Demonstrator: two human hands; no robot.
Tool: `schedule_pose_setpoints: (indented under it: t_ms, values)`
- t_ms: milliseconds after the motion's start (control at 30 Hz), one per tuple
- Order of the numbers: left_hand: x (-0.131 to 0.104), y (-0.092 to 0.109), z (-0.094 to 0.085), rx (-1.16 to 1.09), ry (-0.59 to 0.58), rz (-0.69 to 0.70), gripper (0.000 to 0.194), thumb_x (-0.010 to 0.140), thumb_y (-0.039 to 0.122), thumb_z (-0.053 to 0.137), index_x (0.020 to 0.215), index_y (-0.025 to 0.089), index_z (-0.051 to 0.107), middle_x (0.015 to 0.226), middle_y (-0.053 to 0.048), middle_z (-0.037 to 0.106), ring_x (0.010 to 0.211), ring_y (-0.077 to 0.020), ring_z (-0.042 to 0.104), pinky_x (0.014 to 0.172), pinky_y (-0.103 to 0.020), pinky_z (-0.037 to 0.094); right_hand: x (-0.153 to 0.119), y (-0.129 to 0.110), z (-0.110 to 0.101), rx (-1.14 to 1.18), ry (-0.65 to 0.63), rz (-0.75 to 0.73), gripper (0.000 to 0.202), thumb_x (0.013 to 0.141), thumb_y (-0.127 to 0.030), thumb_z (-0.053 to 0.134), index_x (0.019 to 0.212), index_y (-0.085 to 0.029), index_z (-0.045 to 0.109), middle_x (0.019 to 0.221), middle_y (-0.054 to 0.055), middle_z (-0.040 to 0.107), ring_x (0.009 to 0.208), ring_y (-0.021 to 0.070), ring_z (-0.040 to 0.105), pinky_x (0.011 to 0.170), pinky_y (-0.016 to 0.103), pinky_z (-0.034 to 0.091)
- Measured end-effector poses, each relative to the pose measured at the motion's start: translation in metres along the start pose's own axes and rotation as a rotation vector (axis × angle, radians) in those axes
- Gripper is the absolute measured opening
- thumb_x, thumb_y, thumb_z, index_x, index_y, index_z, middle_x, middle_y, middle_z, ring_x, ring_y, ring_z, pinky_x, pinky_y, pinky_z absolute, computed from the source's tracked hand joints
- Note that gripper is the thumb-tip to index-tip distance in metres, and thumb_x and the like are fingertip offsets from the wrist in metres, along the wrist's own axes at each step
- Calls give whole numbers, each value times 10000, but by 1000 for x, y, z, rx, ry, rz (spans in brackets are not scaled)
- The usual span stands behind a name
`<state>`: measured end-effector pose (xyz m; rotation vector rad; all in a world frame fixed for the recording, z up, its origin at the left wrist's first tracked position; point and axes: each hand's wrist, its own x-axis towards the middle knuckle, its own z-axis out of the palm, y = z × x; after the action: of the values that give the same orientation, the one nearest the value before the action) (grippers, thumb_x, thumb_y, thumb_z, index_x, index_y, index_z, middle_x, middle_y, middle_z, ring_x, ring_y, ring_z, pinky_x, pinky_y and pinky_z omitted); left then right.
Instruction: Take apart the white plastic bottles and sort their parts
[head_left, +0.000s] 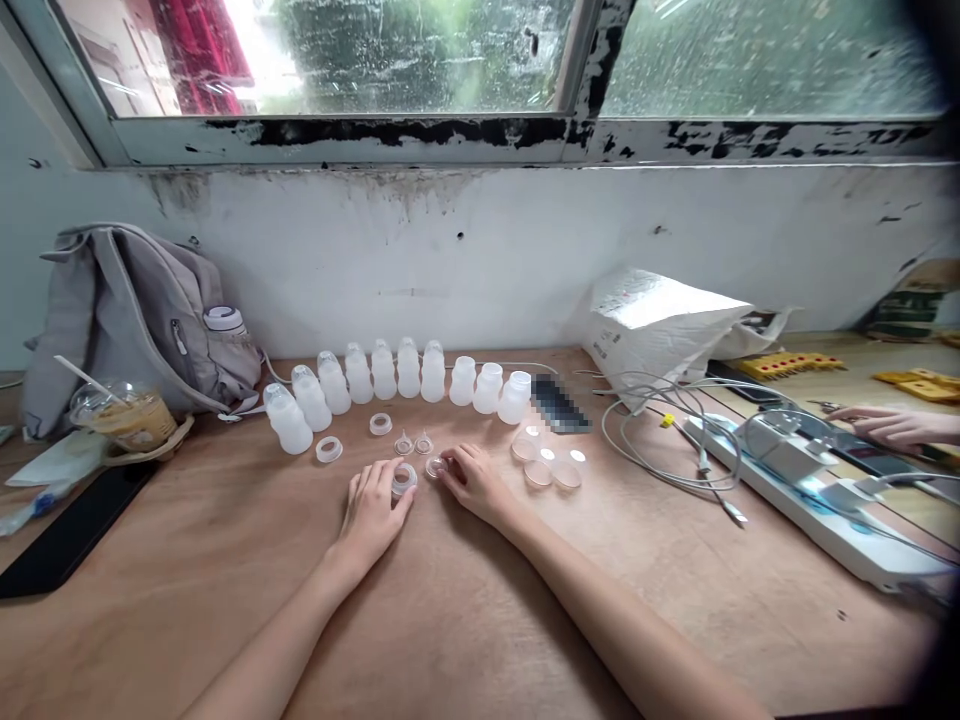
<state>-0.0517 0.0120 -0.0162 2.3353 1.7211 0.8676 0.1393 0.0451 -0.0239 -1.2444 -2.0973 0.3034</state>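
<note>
My left hand [372,508] rests on the table with thumb and fingers around a white screw ring [404,481]. Close to it, my right hand [474,482] pinches a small clear piece, apparently a bottle nipple [434,467]; fingers cover part of it. Just beyond both hands lie two clear nipples [404,443]. Farther back and left are two more loose screw rings, one [328,449] nearer the bottles and another [381,424]. A curved row of frosted baby bottles [383,372] stands behind; the three at its right end, including this bottle [515,398], have open tops. Several clear round covers [538,473] lie right of my right hand.
At left are a grey backpack [135,310], an iced drink cup [131,415] and a black phone-like slab [75,530]. On the right lie coiled cables [622,440], a white power strip [810,510] and a white bag [652,320]. Another person's hand [885,425] shows far right.
</note>
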Motion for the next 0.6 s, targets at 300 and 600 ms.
schedule_pose_setpoints:
  t_ms: [300, 600]
  values:
    - [-2, 11, -7, -123, 118, 145, 363, 805, 341, 506, 1139, 212, 447, 1116, -65, 524, 1057, -207, 481, 898, -348, 376, -7, -24, -4, 96, -157, -130, 156, 801, -252, 540, 944, -244, 603, 995, 57, 577, 954, 214, 498, 850, 377, 372]
    - [-3, 9, -3, -86, 20, 184, 349, 813, 347, 496, 1130, 208, 457, 1076, -64, 562, 982, -215, 512, 851, -367, 393, -4, -15, 1, 117, -152, -124, 288, 761, -183, 564, 1046, -218, 585, 1068, 73, 562, 1011, 212, 488, 896, 384, 359]
